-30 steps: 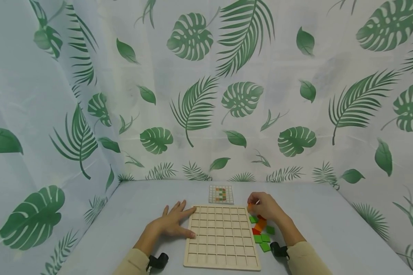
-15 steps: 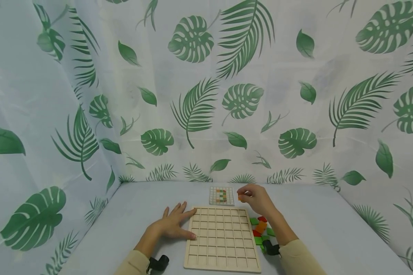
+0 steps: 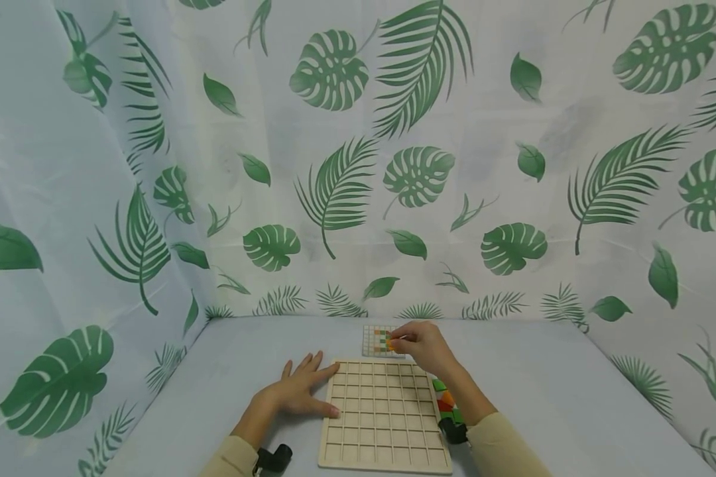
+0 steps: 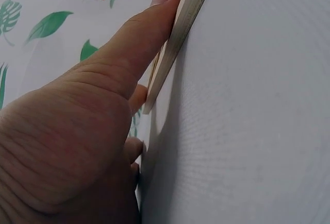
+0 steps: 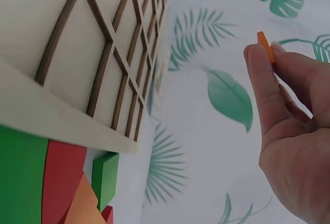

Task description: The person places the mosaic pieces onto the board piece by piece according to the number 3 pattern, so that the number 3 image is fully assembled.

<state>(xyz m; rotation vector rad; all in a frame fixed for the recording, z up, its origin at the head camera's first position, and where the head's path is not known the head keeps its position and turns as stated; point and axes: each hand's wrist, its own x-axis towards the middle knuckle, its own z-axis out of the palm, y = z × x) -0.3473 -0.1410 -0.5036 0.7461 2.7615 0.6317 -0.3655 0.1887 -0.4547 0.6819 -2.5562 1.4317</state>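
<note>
Between its thumb and fingers, my right hand (image 3: 426,350) pinches a small flat orange tile (image 5: 266,48). In the head view that hand is above the far right part of the wooden grid board (image 3: 384,419) and overlaps the small pattern card (image 3: 369,340) behind it. My left hand (image 3: 298,389) rests with spread, straight fingers at the board's left edge, its thumb and index finger touching the frame. The board's squares hold no tiles. Printed orange, green and red squares show on the card, partly covered by the right hand.
Loose tiles, among them a red tile (image 3: 444,405) and a green tile (image 3: 439,385), lie along the board's right side, partly behind the right forearm. Black wrist cameras sit at both cuffs. A leaf-printed curtain (image 3: 346,278) stands behind the white table (image 3: 244,344).
My right hand has lifted the orange tile from beside the board's far right corner and carried it left to the card. The left hand has stayed in place.
</note>
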